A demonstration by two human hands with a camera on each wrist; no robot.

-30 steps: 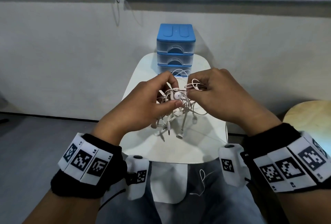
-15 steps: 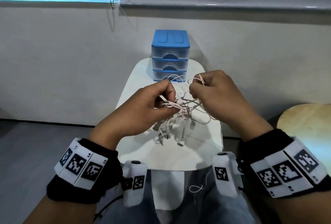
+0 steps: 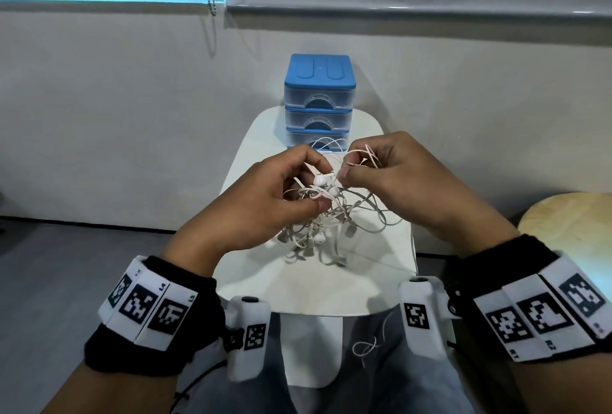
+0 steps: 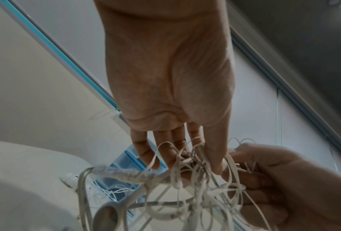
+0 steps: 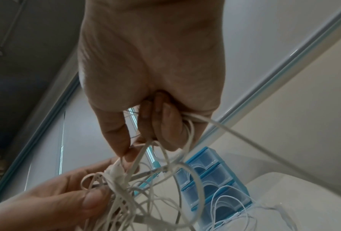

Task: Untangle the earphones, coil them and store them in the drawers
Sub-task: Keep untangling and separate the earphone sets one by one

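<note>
White table (image 3: 251, 284), before blue drawers (image 3: 319, 100): left hand (image 3: 255, 208) and right hand (image 3: 402, 181) both pinch tangled earphones (image 3: 331, 215).

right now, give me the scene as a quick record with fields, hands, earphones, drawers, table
left hand: fingers pinch the tangled earphones near a white earbud
right hand: fingers pinch a pinkish cable loop at the top of the tangle
earphones state: knotted, held above the table, earbuds and loops hanging down
drawer unit: blue top, three clear drawers, at the table's far end; whether all are fully shut is unclear
white table: a thin white cable lies by the bottom drawer
task stage: untangling, nothing coiled yet
</note>
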